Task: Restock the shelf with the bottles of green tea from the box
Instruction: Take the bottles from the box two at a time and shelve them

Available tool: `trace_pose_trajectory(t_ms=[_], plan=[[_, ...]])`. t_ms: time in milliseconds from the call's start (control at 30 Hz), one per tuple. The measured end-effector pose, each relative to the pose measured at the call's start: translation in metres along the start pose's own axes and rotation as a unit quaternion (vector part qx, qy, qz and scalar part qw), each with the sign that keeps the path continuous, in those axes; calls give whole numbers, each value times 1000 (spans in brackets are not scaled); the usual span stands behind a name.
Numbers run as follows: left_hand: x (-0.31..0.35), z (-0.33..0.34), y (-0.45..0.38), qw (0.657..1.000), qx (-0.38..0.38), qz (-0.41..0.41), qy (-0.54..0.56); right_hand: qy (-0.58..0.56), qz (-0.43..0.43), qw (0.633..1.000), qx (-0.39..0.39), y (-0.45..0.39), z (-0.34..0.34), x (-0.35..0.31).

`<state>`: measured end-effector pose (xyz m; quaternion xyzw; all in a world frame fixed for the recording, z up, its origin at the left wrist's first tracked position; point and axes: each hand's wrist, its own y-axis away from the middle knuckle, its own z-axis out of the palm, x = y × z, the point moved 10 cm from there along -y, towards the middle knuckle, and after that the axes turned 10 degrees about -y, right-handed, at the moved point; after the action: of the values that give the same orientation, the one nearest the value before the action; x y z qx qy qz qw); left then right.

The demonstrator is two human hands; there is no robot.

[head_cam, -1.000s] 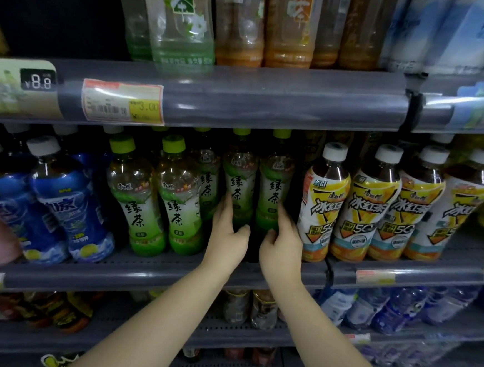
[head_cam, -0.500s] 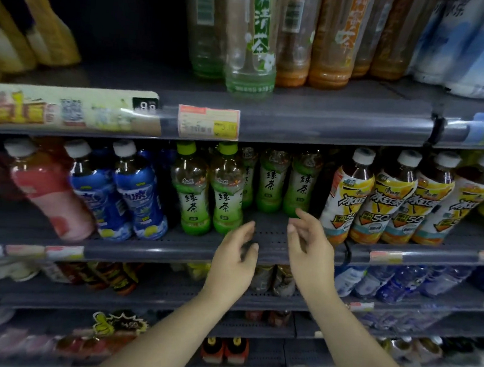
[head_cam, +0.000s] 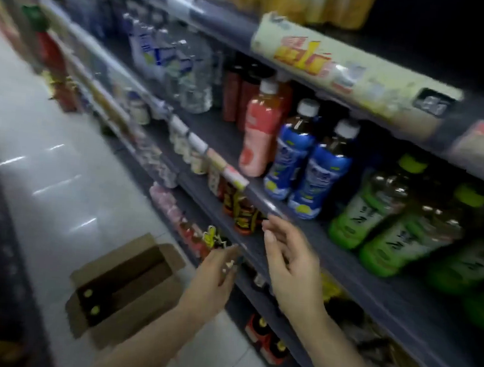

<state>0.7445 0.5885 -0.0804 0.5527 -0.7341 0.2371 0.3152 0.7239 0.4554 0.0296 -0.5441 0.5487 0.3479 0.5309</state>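
Both hands empty, fingers (head_cam: 272,239) loosely apart; box (head_cam: 122,287) down-left on floor, nearer left hand (head_cam: 216,271), 2 caps (head_cam: 90,301) showing upward.

Head view, tilted and motion-blurred. Landmark: shelf (head_cam: 296,216), its front rail running diagonally from upper left to lower right. On the shelf, toward its right end: green tea bottles (head_cam: 369,210), green caps and labels, standing close together. Just left of them on the shelf: two blue-label bottles (head_cam: 308,171), white caps, then a pink bottle (head_cam: 258,132). In front of the shelf rail, both empty: left hand (head_cam: 216,279), fingers loosely extended; right hand (head_cam: 292,262), fingers spread. On the floor (head_cam: 36,126) below and left of the shelf: cardboard box (head_cam: 122,287), flaps up, two yellow-green caps visible inside.
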Motion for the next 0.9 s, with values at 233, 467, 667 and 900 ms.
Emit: trace_pose_trajectory(t_ms=[233,467,667,900], plan=[[-143,-96,95,960,185,-207,-23,-48,-16,977,-208,-7,178,1],[-278,-158,152,911,237,-336,-17,-76,29,947,-311,19,358,32],[-375,-169,152,907,213,-362,-34,-62,85,938,-331,22,451,93],[-492,-112,133,896,173,-408,-16,-38,116,931,-345,12,526,200]])
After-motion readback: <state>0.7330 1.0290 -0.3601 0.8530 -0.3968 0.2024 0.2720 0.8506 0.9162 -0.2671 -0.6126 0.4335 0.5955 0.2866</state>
